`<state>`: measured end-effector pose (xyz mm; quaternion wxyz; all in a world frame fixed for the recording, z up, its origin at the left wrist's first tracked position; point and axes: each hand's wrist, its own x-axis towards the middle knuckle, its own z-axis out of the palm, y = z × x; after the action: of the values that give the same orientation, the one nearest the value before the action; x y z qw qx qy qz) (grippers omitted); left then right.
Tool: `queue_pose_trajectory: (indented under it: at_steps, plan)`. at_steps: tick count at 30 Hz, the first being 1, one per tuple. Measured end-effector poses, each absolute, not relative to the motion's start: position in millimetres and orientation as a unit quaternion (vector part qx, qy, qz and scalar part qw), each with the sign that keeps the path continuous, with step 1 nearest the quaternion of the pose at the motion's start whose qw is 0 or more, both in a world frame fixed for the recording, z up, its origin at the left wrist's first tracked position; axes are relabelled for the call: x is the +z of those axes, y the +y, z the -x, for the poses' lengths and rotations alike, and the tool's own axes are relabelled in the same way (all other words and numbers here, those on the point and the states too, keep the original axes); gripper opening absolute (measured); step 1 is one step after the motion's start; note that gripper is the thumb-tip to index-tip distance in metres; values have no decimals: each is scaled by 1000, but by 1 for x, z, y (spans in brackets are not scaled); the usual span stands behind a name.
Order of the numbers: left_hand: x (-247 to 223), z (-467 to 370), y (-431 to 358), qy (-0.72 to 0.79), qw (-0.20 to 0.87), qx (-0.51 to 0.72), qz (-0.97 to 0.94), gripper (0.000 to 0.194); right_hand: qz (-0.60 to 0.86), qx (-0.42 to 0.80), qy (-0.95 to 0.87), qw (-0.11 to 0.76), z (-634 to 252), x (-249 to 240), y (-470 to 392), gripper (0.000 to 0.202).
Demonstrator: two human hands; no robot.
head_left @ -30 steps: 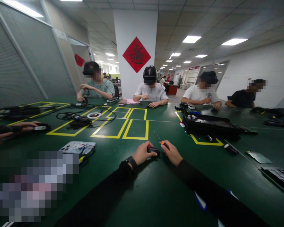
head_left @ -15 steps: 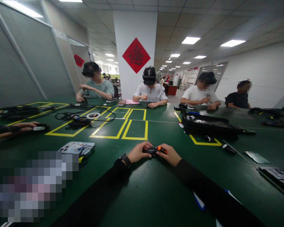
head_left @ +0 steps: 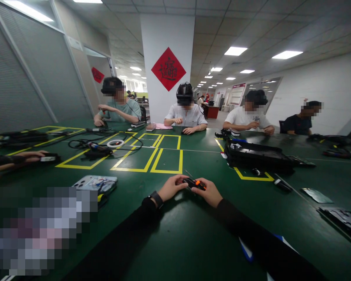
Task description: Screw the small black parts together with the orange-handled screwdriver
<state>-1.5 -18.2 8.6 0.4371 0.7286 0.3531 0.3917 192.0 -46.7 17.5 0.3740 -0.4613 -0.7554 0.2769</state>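
Over the green table (head_left: 175,242), both hands grip a small black object with bright orange parts (head_left: 196,184). From its far side a thin metal rod (head_left: 189,174) points up and to the left; the exact kind of object is unclear. My left hand (head_left: 172,188), with a dark band at the wrist, has its fingers closed round the black left end. The orange right end lies in the closed fingers of my right hand (head_left: 212,193), which partly cover it.
Yellow tape rectangles (head_left: 166,171) mark the table ahead. A long black tray-like housing (head_left: 257,154) lies at right. Black cables and a white ring (head_left: 115,143) are at left, near a light-blue flat case (head_left: 95,183). Several people sit opposite; another person's hands (head_left: 32,157) are at left.
The black and orange object has turned and tilted in my hands, so the thin rod now stands up more steeply. Both hands have stayed nearly in place. The person at far right has shifted.
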Motion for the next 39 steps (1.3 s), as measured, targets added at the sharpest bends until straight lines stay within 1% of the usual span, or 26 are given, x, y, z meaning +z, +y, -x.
queue_pose_trajectory:
  at_steps: [5, 8, 10, 12, 15, 18, 21, 25, 27, 33, 35, 39]
  plan:
    - [8, -1, -18, 334, 441, 388, -737, 36, 458, 285, -760, 362, -186, 19, -49, 35]
    - [9, 1, -18, 325, 436, 379, -749, 35, 461, 277, -751, 384, -188, 21, -48, 31]
    - [9, 3, -17, 328, 429, 371, -756, 37, 470, 301, -731, 393, -192, 21, -46, 33]
    - [10, 5, -17, 335, 428, 365, -756, 40, 471, 340, -718, 384, -198, 21, -43, 35]
    - [9, 5, -19, 346, 429, 370, -748, 41, 443, 385, -719, 372, -204, 18, -38, 31]
    - [8, 2, -22, 359, 432, 383, -734, 45, 429, 396, -724, 367, -204, 17, -38, 29]
    - [10, 0, -23, 367, 448, 395, -713, 48, 429, 365, -753, 340, -203, 18, -41, 29]
    - [14, -1, -24, 367, 429, 419, -711, 35, 451, 282, -788, 311, -208, 26, -44, 30]
    - [16, -1, -24, 358, 425, 420, -718, 33, 466, 245, -793, 307, -213, 31, -44, 32]
    - [14, 0, -23, 358, 433, 426, -709, 34, 433, 223, -836, 252, -221, 39, -43, 34]
    - [11, 0, -20, 370, 457, 451, -671, 36, 427, 226, -838, 254, -220, 39, -43, 34]
    - [6, -3, -14, 364, 555, 503, -553, 41, 411, 237, -838, 270, -216, 39, -47, 34]
